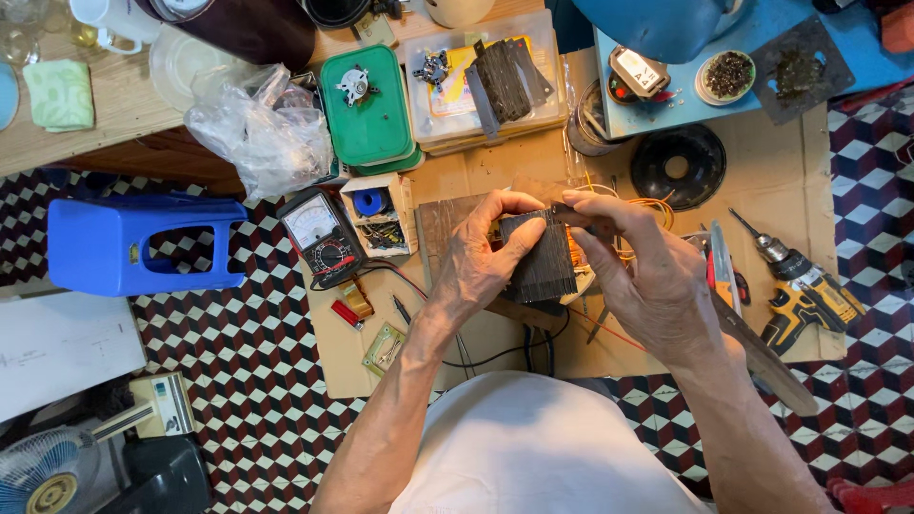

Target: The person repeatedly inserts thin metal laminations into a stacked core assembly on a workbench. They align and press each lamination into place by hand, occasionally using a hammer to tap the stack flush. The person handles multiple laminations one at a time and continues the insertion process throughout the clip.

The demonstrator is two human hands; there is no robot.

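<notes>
Currently, my left hand (481, 262) grips a dark stack of thin metal plates (541, 268), thumb pressed on the near face and fingers wrapped round the left edge. My right hand (640, 271) closes on the top right corner of the same stack, fingertips pinched on a single dark plate at the upper edge. The stack is held above a sheet of brown cardboard (476, 171) spread on the floor, and copper-coloured wire (575, 257) shows just behind it, between my two hands.

On the cardboard, to the left of my left hand, lies an analogue multimeter (321, 238) with a black case, its leads running toward me. Just beside it stands a small open box (379, 215) holding a blue roll. Further away, a green lidded container (366, 109) carries a small metal part, and next to it a clear plastic box (486, 81) holds more dark plates. A crumpled clear plastic bag (262, 128) sits left of the green container.

To the right of my right hand, a yellow and black cordless drill (804, 290) lies on the cardboard, and a black ring-shaped part (678, 167) rests beyond it. A blue plastic stool (143, 246) lies on its side on the patterned tile floor (257, 371), well apart to the left.
</notes>
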